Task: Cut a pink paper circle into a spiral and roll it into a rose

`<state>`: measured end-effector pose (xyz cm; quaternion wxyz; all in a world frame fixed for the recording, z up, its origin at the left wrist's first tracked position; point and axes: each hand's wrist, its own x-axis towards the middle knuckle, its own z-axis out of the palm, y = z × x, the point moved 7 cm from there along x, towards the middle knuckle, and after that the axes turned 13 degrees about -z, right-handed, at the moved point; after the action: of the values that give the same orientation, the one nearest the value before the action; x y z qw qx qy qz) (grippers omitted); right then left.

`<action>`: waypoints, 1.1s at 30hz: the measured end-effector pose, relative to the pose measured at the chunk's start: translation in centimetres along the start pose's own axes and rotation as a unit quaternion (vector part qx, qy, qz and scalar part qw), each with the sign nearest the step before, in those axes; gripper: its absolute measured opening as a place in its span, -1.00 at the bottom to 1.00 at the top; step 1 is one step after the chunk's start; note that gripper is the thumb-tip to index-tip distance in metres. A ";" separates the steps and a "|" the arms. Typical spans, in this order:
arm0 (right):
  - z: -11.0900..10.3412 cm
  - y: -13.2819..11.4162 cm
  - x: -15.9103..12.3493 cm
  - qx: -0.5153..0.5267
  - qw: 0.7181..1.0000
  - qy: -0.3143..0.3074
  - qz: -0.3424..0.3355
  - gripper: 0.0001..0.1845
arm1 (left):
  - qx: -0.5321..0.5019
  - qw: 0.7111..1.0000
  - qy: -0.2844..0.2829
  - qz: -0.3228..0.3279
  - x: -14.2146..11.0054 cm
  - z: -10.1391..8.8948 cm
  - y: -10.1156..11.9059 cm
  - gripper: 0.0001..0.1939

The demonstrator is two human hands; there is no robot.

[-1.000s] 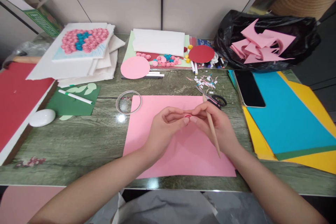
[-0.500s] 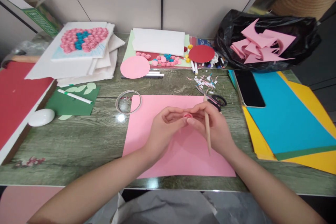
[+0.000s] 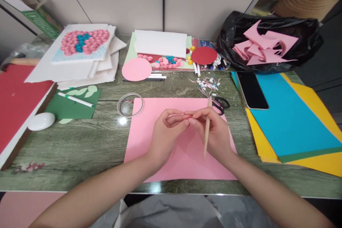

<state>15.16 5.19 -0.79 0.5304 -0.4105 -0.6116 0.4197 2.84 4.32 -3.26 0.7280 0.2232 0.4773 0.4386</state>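
Between the fingertips of both hands sits a small rolled pink paper flower (image 3: 188, 118), mostly covered by the fingers. My left hand (image 3: 167, 128) pinches it from the left. My right hand (image 3: 213, 123) pinches its other side and also keeps a pointed wooden stick (image 3: 207, 128) tucked between its fingers, slanting upright. Beneath both hands lies a pink paper sheet (image 3: 149, 164) on the table. A pair of black-handled scissors (image 3: 221, 103) rests just beyond my right hand. A clear tape ring (image 3: 130, 105) overlaps the sheet's far left corner.
Paper scraps (image 3: 210, 84) lie behind the scissors. A phone (image 3: 252, 90) rests on blue paper (image 3: 294, 121) at the right, near a black bag (image 3: 227, 42) of pink offcuts. At left are a picture of pink and blue paper roses (image 3: 85, 42), green paper (image 3: 72, 105) and a white mouse (image 3: 41, 121).
Both hands have closed in further on the paper flower, so less of it shows. The wooden stick has tilted, its lower end swinging left.
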 end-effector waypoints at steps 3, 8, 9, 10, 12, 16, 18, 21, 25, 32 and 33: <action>0.0 0.1 0.0 -0.003 1.000 0.001 -0.002 -0.83 | 0.000 1.000 0.000 0.005 0.0 0.0 0.0 -0.75; -0.5 0.6 0.5 -0.023 0.999 -0.032 0.016 -0.85 | -0.044 0.998 -0.028 -0.044 0.3 0.1 -0.5 -0.70; -0.6 0.5 0.6 -0.024 0.999 -0.034 0.016 -0.85 | -0.053 0.997 -0.037 -0.050 0.3 0.2 -0.6 -0.69; -0.7 0.4 0.7 -0.021 0.999 -0.034 0.015 -0.84 | -0.060 0.996 -0.044 -0.052 0.4 0.3 -0.6 -0.69; -0.6 0.3 0.7 0.002 0.999 -0.037 0.022 -0.82 | -0.064 0.996 -0.047 -0.050 0.4 0.3 -0.5 -0.70; -0.2 0.4 0.5 0.039 0.998 -0.042 0.039 -0.73 | -0.059 0.997 -0.041 -0.041 0.4 0.2 -0.3 -0.70; -0.2 0.4 0.4 0.036 0.998 -0.038 0.034 -0.76 | -0.056 0.997 -0.046 -0.038 0.4 0.3 -0.3 -0.69; -0.2 0.4 0.3 0.012 0.999 -0.043 0.023 -0.77 | -0.049 0.997 -0.043 -0.032 0.3 0.2 -0.3 -0.71; -0.2 0.2 0.1 -0.009 0.998 -0.054 0.016 -0.77 | -0.033 0.999 -0.028 -0.020 0.3 0.0 -0.2 -0.74; -0.4 -0.4 0.2 -0.003 1.000 -0.028 0.011 -0.78 | 0.000 1.000 -0.021 0.015 0.1 0.1 0.2 -0.75; -0.5 -0.6 0.2 -0.003 1.000 -0.023 0.007 -0.78 | 0.003 1.000 -0.020 0.021 0.1 0.1 0.3 -0.75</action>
<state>15.56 5.21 -0.17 0.5115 -0.4070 -0.6221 0.4310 2.82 4.56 -3.02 0.7273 0.2442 0.4587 0.4482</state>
